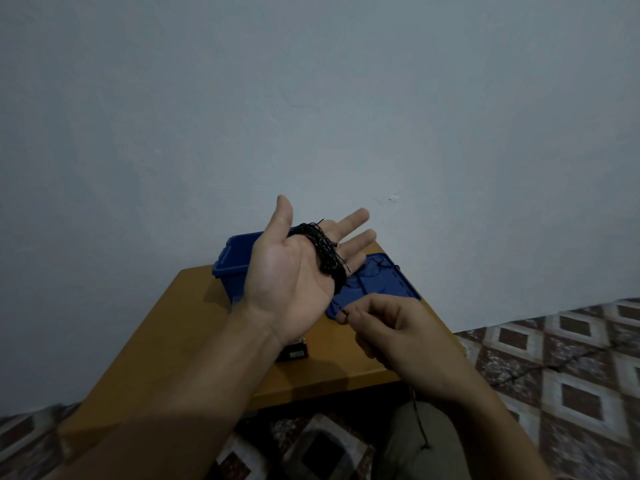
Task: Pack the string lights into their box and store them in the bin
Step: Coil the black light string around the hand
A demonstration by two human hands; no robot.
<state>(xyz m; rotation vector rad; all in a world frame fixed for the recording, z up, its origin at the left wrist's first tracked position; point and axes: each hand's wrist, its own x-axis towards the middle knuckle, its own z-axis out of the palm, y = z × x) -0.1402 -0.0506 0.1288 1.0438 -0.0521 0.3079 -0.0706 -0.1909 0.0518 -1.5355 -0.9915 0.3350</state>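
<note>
Coiling is happening right over the table: the left hand (294, 271) is lying palm-up, thumb and fingers spread flat and wide, serving as a spool for the black string lights (323, 256), which are sitting wound in a thick band across the base of the fingers. That open, stiff palm is likely keeping the loops even so the bundle will slide off in one piece.

Just below it, the right hand (384, 327) is pinching the loose wire between thumb and forefinger, the other fingers curling in, feeding the strand up toward the coil. More of the free wire seems to be trailing down off the table's near edge toward the patterned floor (571, 375), so winding looks unfinished.

Behind the hands, the blue bin (230, 268) is standing open at the table's (166, 341) far edge against the wall, its lid (388, 289) lying flat beside it toward the far right corner. A small dark box (292, 351), probably the lights' packaging, is peeking out under the left wrist near the table's middle.
</note>
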